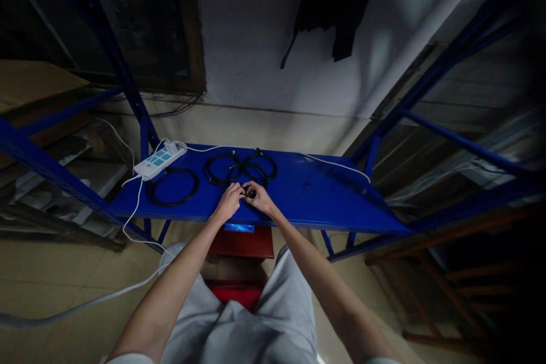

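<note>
Both my hands meet near the front edge of the blue shelf [324,199]. My left hand [231,200] is closed, fingertips pinching a black cable [248,193]. Curled round the same dark piece from the other side is my right hand [258,197]; the fingers hide most of it. Just beyond them lie two overlapping coils of black cable, a left coil [205,172] and a right coil [275,170], with small connector ends showing. A separate black cable coil [170,204] rests farther left.
At the shelf's left end sits a white power strip [149,168] with blue sockets and a plug in it. Its white cord [133,213] hangs over the front edge. Another white cord [336,164] runs along the back. Blue uprights [143,119] frame the sides; a red stool [260,243] stands below.
</note>
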Demonstrator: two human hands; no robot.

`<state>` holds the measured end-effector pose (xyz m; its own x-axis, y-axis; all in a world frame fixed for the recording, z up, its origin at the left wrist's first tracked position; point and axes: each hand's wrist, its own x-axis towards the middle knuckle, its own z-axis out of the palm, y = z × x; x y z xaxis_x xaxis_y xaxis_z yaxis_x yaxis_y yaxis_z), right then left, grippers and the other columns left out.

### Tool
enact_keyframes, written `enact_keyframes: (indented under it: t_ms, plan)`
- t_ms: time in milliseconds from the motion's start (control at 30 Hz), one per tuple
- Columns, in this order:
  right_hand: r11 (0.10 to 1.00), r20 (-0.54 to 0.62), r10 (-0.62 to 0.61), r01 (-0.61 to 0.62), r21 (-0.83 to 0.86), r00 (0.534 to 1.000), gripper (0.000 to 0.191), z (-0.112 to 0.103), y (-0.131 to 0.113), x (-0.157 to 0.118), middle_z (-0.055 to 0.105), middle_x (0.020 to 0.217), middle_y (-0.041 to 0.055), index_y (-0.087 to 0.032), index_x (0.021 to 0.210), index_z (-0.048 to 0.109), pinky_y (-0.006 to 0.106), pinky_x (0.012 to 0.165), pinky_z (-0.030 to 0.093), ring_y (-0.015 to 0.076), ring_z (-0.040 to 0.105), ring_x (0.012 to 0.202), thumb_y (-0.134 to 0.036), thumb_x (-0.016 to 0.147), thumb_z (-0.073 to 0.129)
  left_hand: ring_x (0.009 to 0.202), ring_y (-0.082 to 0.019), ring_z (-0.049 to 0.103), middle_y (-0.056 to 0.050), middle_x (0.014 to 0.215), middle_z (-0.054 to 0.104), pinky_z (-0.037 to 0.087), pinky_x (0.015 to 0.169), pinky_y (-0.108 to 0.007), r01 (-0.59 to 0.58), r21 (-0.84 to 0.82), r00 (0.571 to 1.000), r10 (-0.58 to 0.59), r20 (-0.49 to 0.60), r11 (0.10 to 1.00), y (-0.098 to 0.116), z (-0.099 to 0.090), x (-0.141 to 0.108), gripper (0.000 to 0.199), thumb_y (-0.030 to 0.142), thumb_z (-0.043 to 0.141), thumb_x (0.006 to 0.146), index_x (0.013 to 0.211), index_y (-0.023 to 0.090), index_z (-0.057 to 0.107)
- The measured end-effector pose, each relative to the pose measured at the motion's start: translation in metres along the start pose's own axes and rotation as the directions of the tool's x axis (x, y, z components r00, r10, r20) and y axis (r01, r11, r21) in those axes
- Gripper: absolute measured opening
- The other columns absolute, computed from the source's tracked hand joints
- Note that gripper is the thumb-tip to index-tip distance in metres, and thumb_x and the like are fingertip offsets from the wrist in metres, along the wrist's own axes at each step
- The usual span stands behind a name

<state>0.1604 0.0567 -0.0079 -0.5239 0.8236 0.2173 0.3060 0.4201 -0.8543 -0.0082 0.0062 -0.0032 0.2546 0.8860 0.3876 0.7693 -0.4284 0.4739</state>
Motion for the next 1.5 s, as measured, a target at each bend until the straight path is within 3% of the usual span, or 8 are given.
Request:
enact_keyframes:
  t_ms: [367,667,800,1067,1167,1300,1500]
  plan:
    - [0.983,-0.096,0.022,-0.005,0.181,0.995,0.032,-0.001,-0.001,-0.003,0.057,0.075,-0.0037,-0.020,0.086,0.050,0.026,0.070,0.044,0.0141,0.055,0.070,-0.021,0.063,0.071,0.101,-0.024,0.055,-0.005,0.100,0.063,0.044,0.090,-0.039,0.011,0.053,0.999,-0.013,0.034,0.999,0.007,-0.004,-0.001,0.018,0.015,0.061,0.079,0.096,0.021,0.061]
    - [0.957,-0.118,-0.003,0.037,0.286,0.993,0.022,0.002,0.006,-0.001,0.065,0.076,0.0004,-0.019,0.075,0.061,0.028,0.073,0.048,0.0158,0.059,0.071,-0.024,0.059,0.075,0.096,-0.023,0.055,-0.004,0.094,0.061,0.043,0.085,-0.036,0.007,0.039,1.000,-0.007,0.007,0.999,0.010,-0.006,-0.004,0.007,0.023,0.060,0.084,0.091,0.022,0.060]
    - [0.961,-0.115,-0.007,0.038,0.273,0.993,0.017,0.005,0.009,-0.001,0.066,0.075,0.0007,-0.018,0.074,0.063,0.027,0.070,0.047,0.0155,0.059,0.069,-0.025,0.063,0.074,0.094,-0.023,0.055,-0.004,0.092,0.060,0.043,0.084,-0.036,-0.006,0.032,1.000,0.006,-0.019,0.999,0.009,-0.005,-0.005,0.008,0.021,0.060,0.082,0.090,0.022,0.060]
    - [0.982,-0.153,-0.062,0.088,0.168,0.986,0.025,0.005,0.015,0.002,0.068,0.080,0.0011,-0.018,0.087,0.067,0.028,0.074,0.046,0.0165,0.062,0.074,-0.023,0.065,0.077,0.097,-0.025,0.054,-0.005,0.095,0.059,0.045,0.088,-0.039,0.009,-0.017,0.999,-0.009,-0.040,1.000,0.003,0.002,-0.003,0.023,0.021,0.064,0.078,0.101,0.021,0.061]
    - [0.980,-0.159,-0.070,0.098,0.175,0.985,0.027,0.004,0.016,0.002,0.068,0.081,0.0017,-0.017,0.091,0.070,0.028,0.073,0.046,0.0169,0.062,0.075,-0.022,0.066,0.077,0.097,-0.024,0.055,-0.005,0.097,0.059,0.046,0.090,-0.039,0.015,-0.066,0.998,-0.019,-0.057,0.998,0.002,0.003,-0.003,0.037,0.020,0.066,0.076,0.112,0.022,0.058]
    - [0.998,-0.146,-0.056,0.061,0.035,0.988,0.027,0.003,0.016,0.001,0.070,0.080,0.0021,-0.017,0.093,0.075,0.029,0.075,0.044,0.0171,0.059,0.075,-0.019,0.066,0.078,0.099,-0.023,0.057,-0.004,0.097,0.059,0.046,0.095,-0.040,0.038,-0.153,0.995,-0.052,-0.089,0.987,0.002,0.003,-0.004,0.063,0.019,0.068,0.074,0.133,0.022,0.045]
    - [0.999,-0.135,-0.052,0.049,-0.023,0.989,0.017,0.001,0.011,-0.001,0.074,0.086,0.0049,-0.018,0.086,0.077,0.031,0.078,0.043,0.0201,0.058,0.083,-0.018,0.068,0.077,0.094,-0.022,0.059,-0.002,0.093,0.057,0.046,0.092,-0.038,0.037,-0.191,0.993,-0.057,-0.102,0.981,-0.002,0.006,-0.003,0.066,0.020,0.068,0.075,0.136,0.023,0.043]
